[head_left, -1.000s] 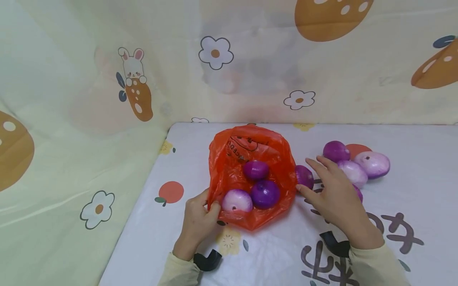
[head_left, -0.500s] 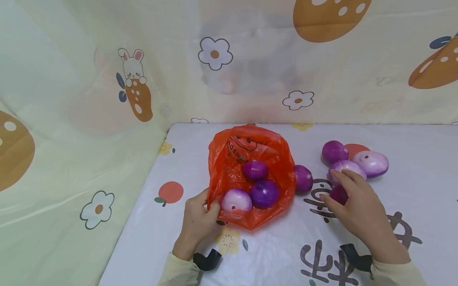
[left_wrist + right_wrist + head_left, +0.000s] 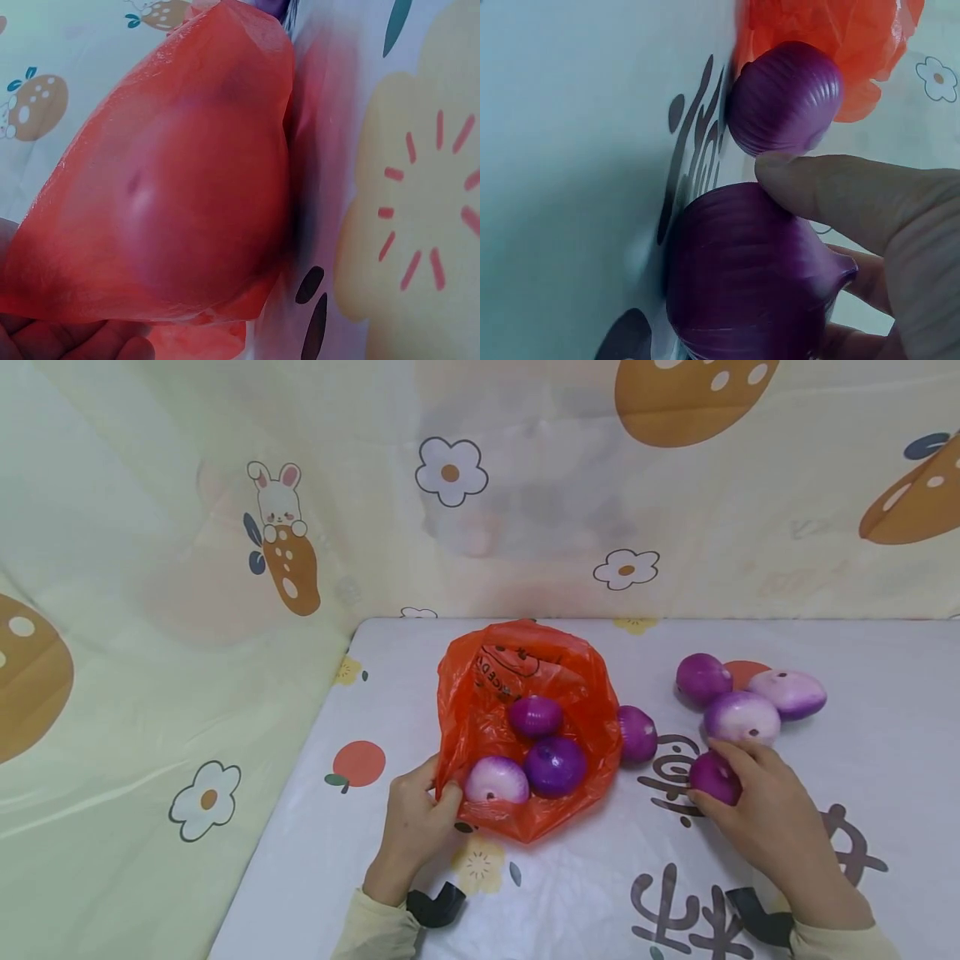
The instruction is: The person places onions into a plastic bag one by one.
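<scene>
White printed cloth (image 3: 570,902) is lying under a thin, crinkled red bag (image 3: 525,829), which is gaping at centre frame. The left hand (image 3: 417,814) is pinching its lower-left edge, while the right hand (image 3: 780,831), right of centre, is holding a ridged, pointed onion (image 3: 712,778) between thumb and fingers. Three glossy, rounded onions (image 3: 555,768) are already sitting inside, with that one and four others (image 3: 738,714) lying outside, toward the right.

Red bag (image 3: 82,202) clouds the action!
Through it, a rounded shape (image 3: 206,202) shows only blurred; the left wrist view's bottom edge crops the left hand (image 3: 75,343), and the right one's crops the onion (image 3: 739,277) in the right hand (image 3: 776,814).
</scene>
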### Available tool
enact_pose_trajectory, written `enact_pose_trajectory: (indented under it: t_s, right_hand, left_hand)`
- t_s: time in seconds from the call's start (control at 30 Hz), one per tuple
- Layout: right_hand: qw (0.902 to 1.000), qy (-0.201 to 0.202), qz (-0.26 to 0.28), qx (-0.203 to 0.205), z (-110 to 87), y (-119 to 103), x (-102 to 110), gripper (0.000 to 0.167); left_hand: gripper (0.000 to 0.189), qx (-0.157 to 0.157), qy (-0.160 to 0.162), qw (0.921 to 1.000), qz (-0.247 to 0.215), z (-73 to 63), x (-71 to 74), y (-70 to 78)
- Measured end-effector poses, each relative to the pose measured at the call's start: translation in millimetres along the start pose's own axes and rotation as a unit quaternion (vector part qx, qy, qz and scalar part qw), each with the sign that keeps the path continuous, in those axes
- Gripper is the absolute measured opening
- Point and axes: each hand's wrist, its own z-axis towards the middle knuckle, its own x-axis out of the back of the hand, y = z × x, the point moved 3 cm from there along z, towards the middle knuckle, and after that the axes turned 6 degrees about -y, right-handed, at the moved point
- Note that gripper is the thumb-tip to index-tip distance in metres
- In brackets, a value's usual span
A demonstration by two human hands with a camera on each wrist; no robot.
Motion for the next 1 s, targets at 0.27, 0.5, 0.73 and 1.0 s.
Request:
enact_pose_trajectory:
  t_s: [0.27,0.5,0.73,1.0]
  right_hand:
    - [0.9999,-0.013,-0.003,0.001,-0.7,5.9,-5.9,0.076]
    - [0.9998,-0.019,-0.007,-0.009,-1.2,3.7,-4.1,0.074]
    - [0.9998,-0.014,-0.011,-0.005,-1.1,-3.0,1.7,0.076]
    - [0.9999,-0.001,-0.011,0.009,2.3,-15.1,13.1,0.076]
  left_hand:
    - [0.024,0.004,-0.002,1.0000,-0.004,0.0,0.7,-0.2]
    - [0.023,0.002,-0.003,1.0000,0.001,-0.2,0.5,-0.6]
    - [0.025,0.001,-0.004,1.0000,0.000,-0.4,0.9,0.7]
    - [0.026,-0.005,-0.004,1.0000,0.002,0.3,1.0,1.1]
